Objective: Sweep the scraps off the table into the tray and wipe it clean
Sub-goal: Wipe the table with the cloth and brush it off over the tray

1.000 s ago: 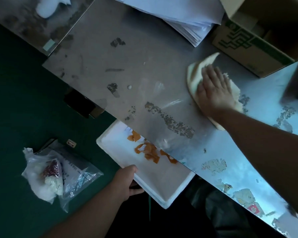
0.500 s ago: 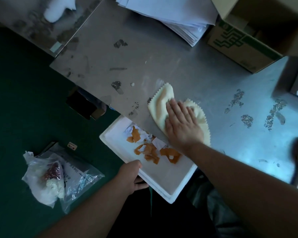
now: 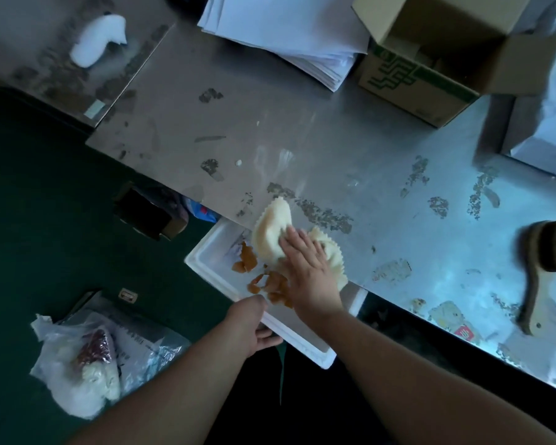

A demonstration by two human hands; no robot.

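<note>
A white tray (image 3: 206,261) is held just under the near edge of the steel table (image 3: 302,123). My left hand (image 3: 249,326) grips the tray's near rim. Orange scraps (image 3: 249,260) and bits of white paper lie in the tray. My right hand (image 3: 312,271) presses flat on a cream cloth (image 3: 272,229) with a zigzag edge. The cloth hangs over the table edge above the tray. A small white crumb (image 3: 238,162) lies further back on the table.
A wooden brush (image 3: 543,261) lies on the table at the right. A stack of white paper (image 3: 286,30) and an open cardboard box (image 3: 430,59) stand at the back. A plastic bag (image 3: 77,364) lies on the green floor at the left.
My right hand has dragged the cloth from the back right of the table to its near edge, over the tray. More scraps lie in the tray. My left hand has kept hold of the tray.
</note>
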